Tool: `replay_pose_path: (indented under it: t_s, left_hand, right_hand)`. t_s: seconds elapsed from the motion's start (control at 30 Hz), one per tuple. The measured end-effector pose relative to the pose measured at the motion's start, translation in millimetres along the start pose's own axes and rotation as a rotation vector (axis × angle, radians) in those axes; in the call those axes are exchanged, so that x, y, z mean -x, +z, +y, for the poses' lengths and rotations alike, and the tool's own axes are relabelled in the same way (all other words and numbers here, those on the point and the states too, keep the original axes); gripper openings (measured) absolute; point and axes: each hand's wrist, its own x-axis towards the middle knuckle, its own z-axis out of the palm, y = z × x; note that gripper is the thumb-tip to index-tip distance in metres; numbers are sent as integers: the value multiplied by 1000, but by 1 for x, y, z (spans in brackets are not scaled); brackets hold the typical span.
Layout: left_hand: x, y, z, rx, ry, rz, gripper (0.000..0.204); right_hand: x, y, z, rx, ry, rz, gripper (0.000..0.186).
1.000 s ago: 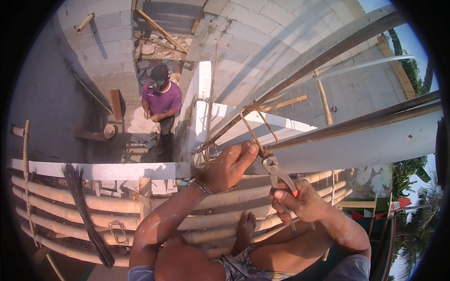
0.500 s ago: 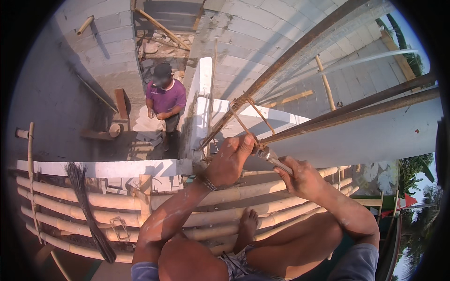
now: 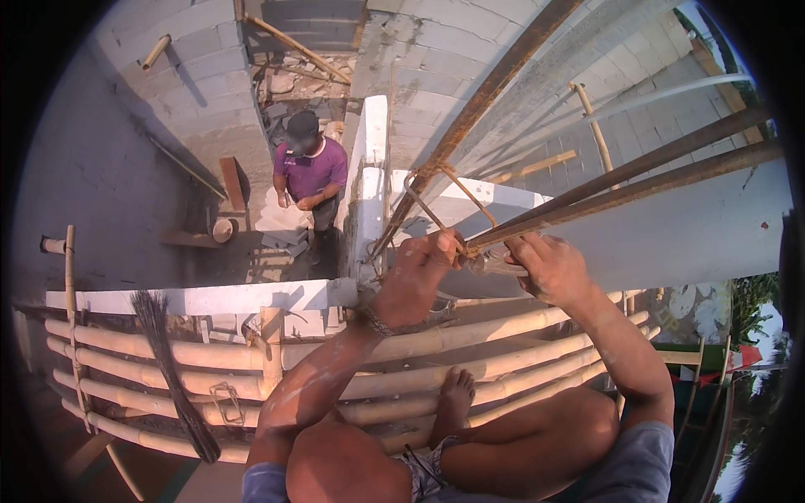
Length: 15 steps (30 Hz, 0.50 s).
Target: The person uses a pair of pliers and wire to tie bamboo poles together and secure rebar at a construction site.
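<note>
My left hand (image 3: pixel 417 281) is closed at the lower corner of a bent steel stirrup (image 3: pixel 430 207), fingers pinched where it meets the rusty reinforcing bars (image 3: pixel 620 195). Beside it, my right hand (image 3: pixel 549 267) is wrapped round the handles of metal pincers (image 3: pixel 495 265). The pincers' head is blurred and lies right by the joint, just under the bar ends. Whether tie wire sits in the jaws cannot be made out. Another rusty bar (image 3: pixel 495 80) rises from the stirrup toward the upper right.
Bamboo poles (image 3: pixel 419 342) form the platform under my bare foot (image 3: pixel 454 402). On them lie a bundle of dark wire (image 3: pixel 168 360) and loose stirrups (image 3: pixel 226 405). A person in a purple shirt (image 3: pixel 312 176) stands below, beyond a white block wall (image 3: pixel 201 298).
My right hand has risen slightly and turned, swinging the pincers from a slant to nearly level. My left hand stays at the joint. The whole view has shifted a little.
</note>
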Motion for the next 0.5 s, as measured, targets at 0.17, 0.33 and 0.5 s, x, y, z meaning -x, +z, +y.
replay_pose_path:
  t_s: [0.17,0.33,0.5]
  left_hand:
    - [9,-4,-9,-16,54,71,35]
    - [12,0,-13,-52,77,77,33]
    - [1,-7,5,86,-146,-10,37]
  right_hand:
    - [13,9,-36,-416,186,-47,42]
    - [24,5,-84,-1108,584,-105,19]
    - [36,0,-95,-1686,633,-151,20]
